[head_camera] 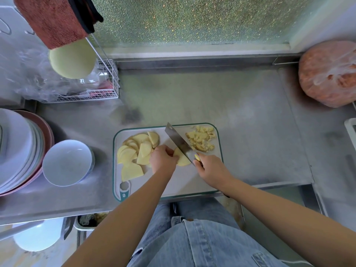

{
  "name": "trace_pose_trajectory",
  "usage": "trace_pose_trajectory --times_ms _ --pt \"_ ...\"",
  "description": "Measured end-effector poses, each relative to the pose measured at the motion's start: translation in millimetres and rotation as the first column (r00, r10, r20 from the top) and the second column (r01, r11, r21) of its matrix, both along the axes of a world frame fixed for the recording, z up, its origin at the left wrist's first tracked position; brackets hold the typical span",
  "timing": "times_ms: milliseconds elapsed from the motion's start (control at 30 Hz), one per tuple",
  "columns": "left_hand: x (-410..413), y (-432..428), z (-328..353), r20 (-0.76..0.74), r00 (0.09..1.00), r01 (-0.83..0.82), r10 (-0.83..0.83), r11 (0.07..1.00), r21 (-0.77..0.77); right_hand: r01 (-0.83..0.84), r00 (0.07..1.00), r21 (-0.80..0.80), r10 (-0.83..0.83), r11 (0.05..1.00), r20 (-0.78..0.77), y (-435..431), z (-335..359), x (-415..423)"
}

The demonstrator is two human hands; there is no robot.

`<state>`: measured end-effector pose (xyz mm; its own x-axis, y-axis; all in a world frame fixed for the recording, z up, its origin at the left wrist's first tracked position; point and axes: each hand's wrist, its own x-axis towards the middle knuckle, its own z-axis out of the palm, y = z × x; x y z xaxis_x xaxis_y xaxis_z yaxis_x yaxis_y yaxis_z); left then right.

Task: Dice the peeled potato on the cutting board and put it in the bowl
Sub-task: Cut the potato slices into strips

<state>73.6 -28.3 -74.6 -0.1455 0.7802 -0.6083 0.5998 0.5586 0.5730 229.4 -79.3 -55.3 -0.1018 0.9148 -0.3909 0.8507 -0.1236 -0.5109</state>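
The left hand (163, 159) is curled, knuckles up, its fingertips gripping a pale yellow potato piece (182, 161) against the cutting board (173, 183). The right hand (211, 168) is closed round the handle of a knife (178, 140), with the thumb lying along the top of the handle. The broad blade runs away from this hand, up and to the left, and its edge rests on the potato piece just beside the left hand's fingertips.

Both forearms reach forward from the bottom of the view and converge over the board, wrists low.

Left of the left hand, touching its outer side, lies a loose heap of flat potato slices (134, 151), mostly half-rounds that overlap one another. Beyond the right hand, on the far side of the blade, sits a pile of diced potato (202, 138) in small irregular cubes. Further left of the left hand, off the board, 1 white bowl (67, 162) stands on the steel counter (250, 122), next to a stack of plates (17, 147).
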Motion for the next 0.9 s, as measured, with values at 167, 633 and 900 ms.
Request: trace_pose_trajectory --times_ms 167,633,900 --pt "-1 -1 -2 -0.012 1.000 0.000 0.000 1.000 0.004 -0.033 0.999 0.020 0.033 0.999 -0.014 2 12 3" --pt "0 1 0 -0.018 1.000 0.018 -0.018 1.000 -0.014 -0.138 0.985 -0.040 0.141 0.990 0.104 0 2 -9" --pt "0 -1 0 -0.025 1.000 0.012 -0.012 1.000 0.004 -0.055 0.997 0.002 0.055 0.998 0.050 -2 -9 -8"
